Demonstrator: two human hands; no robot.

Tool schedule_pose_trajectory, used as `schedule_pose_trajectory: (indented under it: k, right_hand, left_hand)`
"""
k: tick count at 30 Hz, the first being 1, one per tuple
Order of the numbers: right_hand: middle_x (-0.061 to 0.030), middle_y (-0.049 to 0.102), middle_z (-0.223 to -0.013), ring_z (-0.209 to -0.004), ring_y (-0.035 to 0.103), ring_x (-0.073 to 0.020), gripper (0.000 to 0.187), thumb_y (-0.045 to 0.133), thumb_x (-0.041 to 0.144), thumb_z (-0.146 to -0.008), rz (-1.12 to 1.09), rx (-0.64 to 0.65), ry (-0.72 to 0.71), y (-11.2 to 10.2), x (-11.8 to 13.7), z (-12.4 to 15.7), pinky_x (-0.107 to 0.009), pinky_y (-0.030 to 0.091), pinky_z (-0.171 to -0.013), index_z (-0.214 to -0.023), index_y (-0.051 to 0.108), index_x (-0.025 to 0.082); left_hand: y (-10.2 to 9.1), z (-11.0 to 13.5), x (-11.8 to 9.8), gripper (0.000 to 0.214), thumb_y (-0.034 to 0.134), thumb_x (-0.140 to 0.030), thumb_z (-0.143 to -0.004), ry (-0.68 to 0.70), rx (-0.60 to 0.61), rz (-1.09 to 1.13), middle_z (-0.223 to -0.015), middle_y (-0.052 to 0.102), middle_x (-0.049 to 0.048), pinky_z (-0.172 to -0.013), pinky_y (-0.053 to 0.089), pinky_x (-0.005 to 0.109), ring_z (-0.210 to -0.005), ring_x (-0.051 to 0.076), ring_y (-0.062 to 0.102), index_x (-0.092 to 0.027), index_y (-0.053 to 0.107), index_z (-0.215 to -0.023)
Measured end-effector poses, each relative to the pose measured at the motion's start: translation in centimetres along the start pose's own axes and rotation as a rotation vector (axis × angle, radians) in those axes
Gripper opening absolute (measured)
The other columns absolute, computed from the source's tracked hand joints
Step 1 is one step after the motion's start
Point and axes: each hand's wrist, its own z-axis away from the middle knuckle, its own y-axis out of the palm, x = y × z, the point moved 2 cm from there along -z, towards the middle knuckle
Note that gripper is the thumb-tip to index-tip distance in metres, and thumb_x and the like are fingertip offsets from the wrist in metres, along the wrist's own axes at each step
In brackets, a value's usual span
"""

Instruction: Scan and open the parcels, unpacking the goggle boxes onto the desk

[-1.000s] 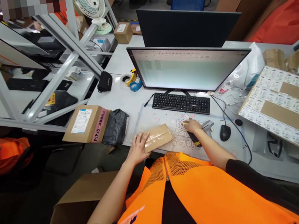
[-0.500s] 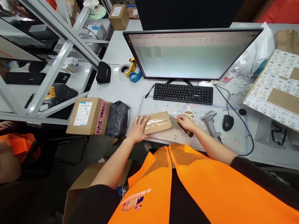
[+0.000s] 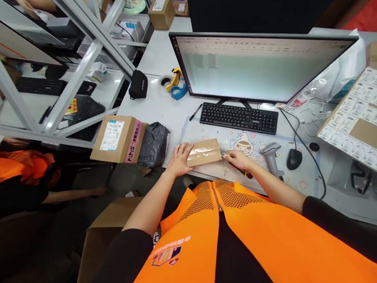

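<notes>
A small taped cardboard box (image 3: 205,152) lies flat at the front edge of the desk. Over its left end is my left hand (image 3: 179,158), fingers across the top and gripping it. My right hand (image 3: 238,159) is closed around a yellow-and-black utility knife (image 3: 246,173). The knife's tip is at the right end of the box; whether the blade touches the cardboard I cannot tell. Left of the box sits a dark plastic-wrapped parcel (image 3: 154,144), beside a larger labelled carton (image 3: 115,140) with a pink strip.
Behind the box are a keyboard (image 3: 239,117) and a monitor (image 3: 265,63). A barcode scanner (image 3: 271,157) and a mouse (image 3: 294,159) lie to the right, near a sticker-covered board (image 3: 368,133). Tape rolls (image 3: 176,86) stand left of the monitor. Another person (image 3: 20,181) is at far left.
My right hand has brought the knife tip up to the right end of the box. My left hand keeps its place on the box. The camera view has shifted, and the person at left has moved.
</notes>
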Motion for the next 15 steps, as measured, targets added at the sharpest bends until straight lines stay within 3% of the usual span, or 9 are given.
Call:
schedule_pose_trajectory:
  k: [3, 5, 7, 9, 10, 11, 13, 15]
  right_hand:
    - [0.0022, 0.057, -0.058, -0.055, 0.053, -0.018, 0.038, 0.049, 0.058, -0.098, -0.116, 0.038, 0.048, 1.8, -0.9, 1.8, -0.028, 0.044, -0.06, -0.078, 0.05, 0.025]
    - [0.0026, 0.056, -0.058, -0.052, 0.052, -0.0176, 0.036, 0.049, 0.057, -0.097, -0.217, -0.014, 0.109, 2.8, -1.7, 2.9, -0.028, 0.043, -0.056, -0.079, 0.049, 0.026]
    - [0.0029, 0.055, -0.059, -0.051, 0.052, -0.0172, 0.032, 0.048, 0.055, -0.097, -0.321, -0.11, 0.191, 3.1, -2.8, 3.9, -0.027, 0.043, -0.052, -0.082, 0.049, 0.026]
    - [0.0033, 0.056, -0.059, -0.05, 0.052, -0.017, 0.03, 0.048, 0.053, -0.097, -0.379, -0.186, 0.263, 2.9, -4.2, 4.9, -0.027, 0.042, -0.05, -0.085, 0.049, 0.026]
    - [0.0033, 0.056, -0.058, -0.05, 0.052, -0.0169, 0.03, 0.05, 0.053, -0.096, -0.387, -0.214, 0.288, 2.6, -4.8, 5.3, -0.027, 0.042, -0.049, -0.085, 0.049, 0.025]
    - [0.0033, 0.056, -0.058, -0.049, 0.052, -0.0167, 0.03, 0.051, 0.052, -0.096, -0.382, -0.236, 0.308, 2.2, -5.4, 5.7, -0.027, 0.042, -0.049, -0.084, 0.049, 0.025]
    - [0.0032, 0.056, -0.055, -0.048, 0.052, -0.0161, 0.03, 0.053, 0.052, -0.095, -0.353, -0.261, 0.332, 1.5, -6.2, 5.9, -0.026, 0.041, -0.048, -0.081, 0.049, 0.025]
    - [0.0033, 0.055, -0.054, -0.047, 0.051, -0.0156, 0.03, 0.053, 0.05, -0.095, -0.338, -0.268, 0.322, 1.0, -6.4, 5.2, -0.026, 0.042, -0.048, -0.079, 0.049, 0.025]
  left_hand:
    - [-0.2, -0.2, -2.1, 0.107, 0.081, -0.059, -0.081, -0.168, -0.064, -0.01, -0.172, 0.037, 0.0176, -0.13, 0.028, 0.056, -0.157, 0.043, 0.032, -0.024, 0.036, -0.172]
    - [-0.1, 0.4, -4.1, 0.106, 0.068, -0.07, -0.09, -0.468, -0.178, 0.02, -0.168, 0.042, 0.0264, -0.123, 0.035, 0.06, -0.151, 0.048, 0.041, -0.015, 0.031, -0.173]
    - [0.6, 1.6, -6.3, 0.105, 0.053, -0.076, -0.097, -0.696, -0.096, 0.184, -0.151, 0.059, 0.0328, -0.112, 0.047, 0.06, -0.137, 0.049, 0.058, -0.006, 0.029, -0.172]
    - [1.3, 2.8, -8.0, 0.097, 0.045, -0.077, -0.101, -0.618, 0.175, 0.426, -0.126, 0.075, 0.0263, -0.102, 0.056, 0.053, -0.119, 0.043, 0.071, -0.007, 0.039, -0.167]
    - [1.1, 3.1, -8.6, 0.09, 0.046, -0.076, -0.101, -0.485, 0.274, 0.519, -0.117, 0.079, 0.0209, -0.099, 0.058, 0.05, -0.114, 0.04, 0.074, -0.011, 0.048, -0.163]
    - [0.6, 3.1, -8.7, 0.082, 0.049, -0.074, -0.101, -0.34, 0.29, 0.564, -0.114, 0.081, 0.0167, -0.101, 0.058, 0.049, -0.114, 0.037, 0.074, -0.016, 0.056, -0.158]
    - [-1.3, 2.1, -7.4, 0.068, 0.057, -0.067, -0.1, -0.178, 0.085, 0.494, -0.125, 0.079, 0.0139, -0.112, 0.054, 0.051, -0.126, 0.037, 0.069, -0.021, 0.065, -0.15]
    - [-3.3, 0.4, -4.9, 0.064, 0.062, -0.059, -0.1, -0.3, -0.218, 0.296, -0.148, 0.068, 0.0171, -0.122, 0.044, 0.058, -0.144, 0.041, 0.055, -0.02, 0.064, -0.15]
